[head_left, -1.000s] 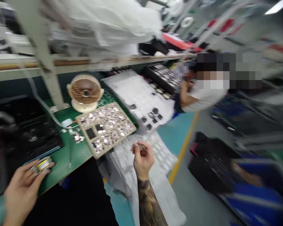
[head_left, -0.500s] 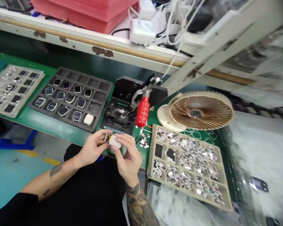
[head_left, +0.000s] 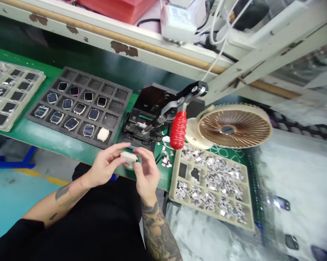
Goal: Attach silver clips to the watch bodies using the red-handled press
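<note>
Between my two hands is a small cream-white watch case (head_left: 129,157), held over the front edge of the bench. My left hand (head_left: 105,166) pinches its left side between thumb and fingers. The fingers and thumb of my right hand (head_left: 147,173) close on its right end. Just beyond the hands stands a black clamp press (head_left: 149,119) with a red handle (head_left: 178,130) that leans toward me. To the left, a dark foam tray (head_left: 71,74) holds several square watches, and a cream one (head_left: 103,134) sits in its near right corner.
A beige compartment tray (head_left: 250,217) full of small silvery parts lies at the right, with a fan (head_left: 228,127) behind it. Loose bits (head_left: 166,159) and tweezers lie beside the press. Another parts tray (head_left: 8,125) is far left. A shelf (head_left: 152,50) overhangs the back.
The watch case looked open, with yellow inside and a white cover apart from it; now the two pieces appear together as one. My view has moved closer to the bench.
</note>
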Available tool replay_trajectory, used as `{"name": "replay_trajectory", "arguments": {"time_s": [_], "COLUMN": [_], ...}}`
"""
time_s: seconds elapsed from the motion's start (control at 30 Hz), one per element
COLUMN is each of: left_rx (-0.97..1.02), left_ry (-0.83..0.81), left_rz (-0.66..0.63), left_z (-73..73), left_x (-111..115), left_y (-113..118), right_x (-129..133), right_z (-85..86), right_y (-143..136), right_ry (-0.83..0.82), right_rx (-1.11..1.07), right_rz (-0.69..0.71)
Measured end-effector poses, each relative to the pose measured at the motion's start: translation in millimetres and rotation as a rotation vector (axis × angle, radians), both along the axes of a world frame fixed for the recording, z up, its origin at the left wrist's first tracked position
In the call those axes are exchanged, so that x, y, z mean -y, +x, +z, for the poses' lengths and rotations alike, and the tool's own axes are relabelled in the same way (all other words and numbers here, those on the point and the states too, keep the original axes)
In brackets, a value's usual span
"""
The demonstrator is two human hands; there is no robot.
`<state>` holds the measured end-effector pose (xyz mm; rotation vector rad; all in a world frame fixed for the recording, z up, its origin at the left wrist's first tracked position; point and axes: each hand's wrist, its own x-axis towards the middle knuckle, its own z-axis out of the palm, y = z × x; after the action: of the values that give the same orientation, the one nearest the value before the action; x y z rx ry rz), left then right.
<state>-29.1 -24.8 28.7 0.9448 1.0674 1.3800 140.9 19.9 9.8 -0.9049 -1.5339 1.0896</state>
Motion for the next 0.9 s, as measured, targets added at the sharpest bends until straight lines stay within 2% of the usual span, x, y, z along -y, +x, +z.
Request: {"name": "replay_trajectory", "arguments": {"time_s": [0.07, 0.2, 0.27, 0.33, 0.4, 0.43, 0.5, 0.57, 0.63, 0.73, 0.8, 0.83, 0.9], "left_rx": [-0.069, -0.293, -0.284, -0.140, 0.026, 0.087, 0.151, 0.171, 0.160, 0.041, -0.181, -0.328, -0.621], "left_ry": [0.044, 0.194, 0.186, 0.097, 0.001, -0.033, -0.078, -0.104, -0.113, -0.087, -0.006, 0.059, 0.208], "left_rz": [-0.002, 0.084, 0.113, 0.117, 0.103, 0.089, 0.051, 0.023, 0.016, 0.024, 0.056, 0.083, 0.145], "left_z": [-2.9, -9.9, -10.9, -9.3, -6.0, -4.3, -2.2, -2.7, -5.1, -7.7, -6.9, -5.9, -3.4], "left_x": [1, 3, 2, 0, -2, -3, -2, 0, 3, 8, 10, 11, 11], "left_y": [0, -3, -6, -9, -11, -12, -12, -12, -14, -21, -29, -34, -44], "right_x": [1, 4, -5, -25, -54, -70, -100, -120, -128, -120, -104, -95, -75], "right_z": [2.1, 10.3, 19.0, 32.5, 50.3, 60.4, 82.6, 107.1, 132.4, 157.9, 153.5, 143.2, 108.7], "right_y": [-2, -5, -2, 6, 12, 13, 8, -7, -25, -39, -36, -30, -15], "right_ry": [-0.015, -0.028, 0.062, 0.317, 0.651, 0.797, 1.025, 1.198, 1.222, 0.969, 0.888, 0.895, 0.910], "right_rx": [0.007, 0.092, 0.191, 0.285, 0.335, 0.347, 0.350, 0.258, 0.045, -0.154, -0.156, -0.133, -0.028], "right_rz": [0.027, -0.013, -0.028, -0.178, -0.376, -0.422, -0.370, -0.277, -0.282, -0.404, -0.514, -0.569, -0.593]}}
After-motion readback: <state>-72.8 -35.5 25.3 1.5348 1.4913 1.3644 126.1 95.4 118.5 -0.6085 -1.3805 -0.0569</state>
